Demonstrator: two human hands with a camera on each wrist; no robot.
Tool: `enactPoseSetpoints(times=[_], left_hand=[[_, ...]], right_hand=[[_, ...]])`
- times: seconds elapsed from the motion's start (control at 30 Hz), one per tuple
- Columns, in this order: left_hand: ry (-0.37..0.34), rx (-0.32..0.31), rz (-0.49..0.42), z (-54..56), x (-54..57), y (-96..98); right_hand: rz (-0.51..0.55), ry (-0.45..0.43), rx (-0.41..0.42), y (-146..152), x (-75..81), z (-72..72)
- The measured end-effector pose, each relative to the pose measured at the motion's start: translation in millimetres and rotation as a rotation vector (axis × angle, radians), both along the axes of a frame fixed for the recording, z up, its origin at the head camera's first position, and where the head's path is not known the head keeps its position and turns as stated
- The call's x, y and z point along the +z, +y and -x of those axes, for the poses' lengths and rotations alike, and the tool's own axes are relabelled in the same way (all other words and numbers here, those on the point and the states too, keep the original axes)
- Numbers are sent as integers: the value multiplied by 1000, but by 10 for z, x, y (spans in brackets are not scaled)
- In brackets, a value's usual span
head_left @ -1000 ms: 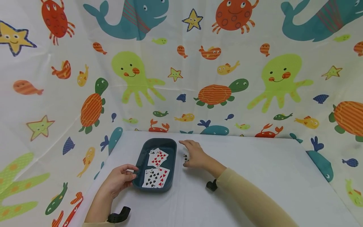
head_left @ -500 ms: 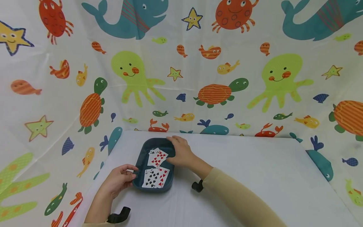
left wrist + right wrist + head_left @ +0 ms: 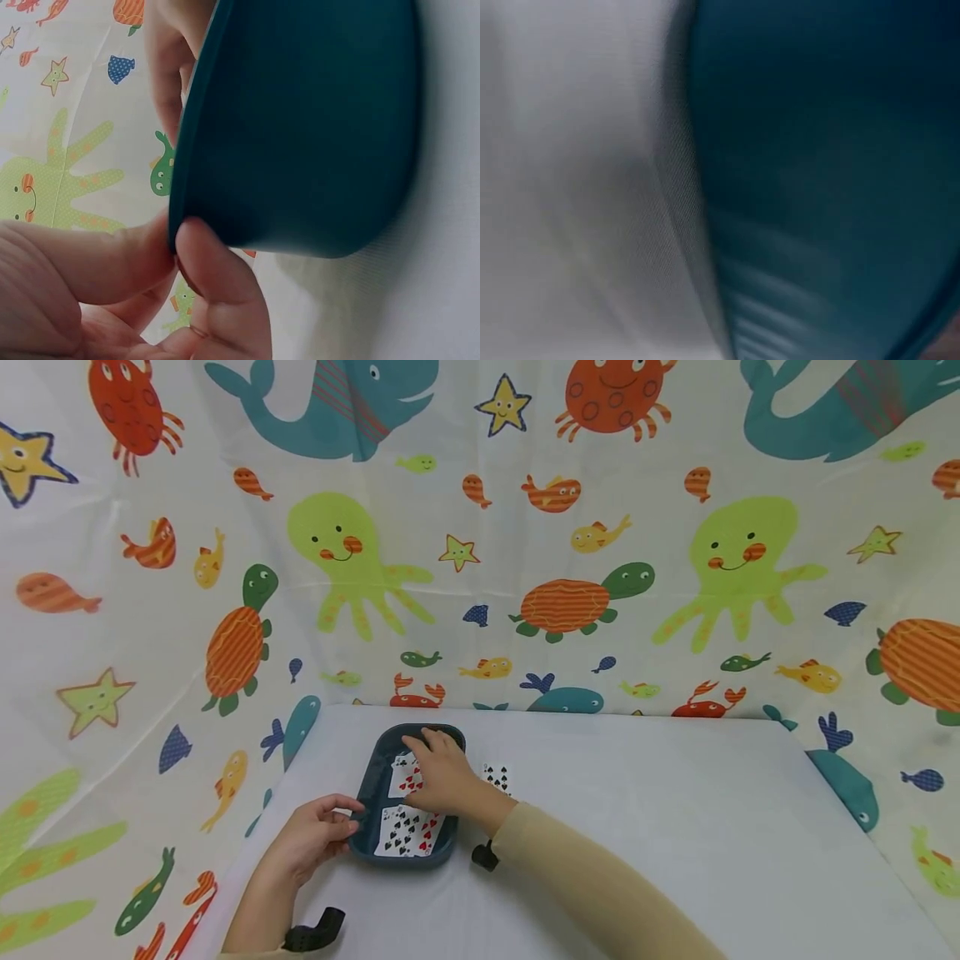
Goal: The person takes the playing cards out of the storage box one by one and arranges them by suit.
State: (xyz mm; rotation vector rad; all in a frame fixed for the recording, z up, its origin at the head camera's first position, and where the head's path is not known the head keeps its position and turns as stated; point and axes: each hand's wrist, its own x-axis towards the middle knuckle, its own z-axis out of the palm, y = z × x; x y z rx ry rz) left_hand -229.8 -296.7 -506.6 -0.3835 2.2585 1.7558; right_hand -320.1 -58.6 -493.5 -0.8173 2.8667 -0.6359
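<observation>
In the head view a dark teal tray [image 3: 365,839] stands on the white table with playing cards in it. The lower group [image 3: 405,832] shows spades and hearts; the upper group [image 3: 403,777] is partly covered by my right hand [image 3: 442,777]. That hand reaches over the tray from the right, thumb and fingers spread apart above the upper cards. My left hand [image 3: 318,831] holds the tray's left rim. In the left wrist view, the thumb and fingers [image 3: 225,277] pinch the rim. The right wrist view shows the tray's blurred outer wall [image 3: 817,187].
A spade card [image 3: 495,775] lies on the table just right of the tray, partly behind my right wrist. Black devices [image 3: 315,930] are strapped to both wrists. A sea-animal printed cloth [image 3: 517,677] hangs behind the white table [image 3: 675,827].
My right hand has moved left from the card beside the tray, across the rim, to above the upper cards. That spade card shows on the table again. My left hand stays at the rim.
</observation>
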Motion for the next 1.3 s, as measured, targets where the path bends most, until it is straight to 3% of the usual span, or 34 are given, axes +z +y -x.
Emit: enactPoseSetpoints(times=[0.17,0.57,0.97,1.3], left_hand=[[5,-8,-3,-2,-1,-11],[10,-5,-16,-14,26,8],[15,-3,-20,-1,17,17],[-2,12,-15,-17,9,3]], right_hand=[[-132,29,-40,-150,-57,54],[-284,25,-83,-294,-35,84],[-297,-50,-101,-311,-79,128],[-279,-36,-91,-347,-110,138]])
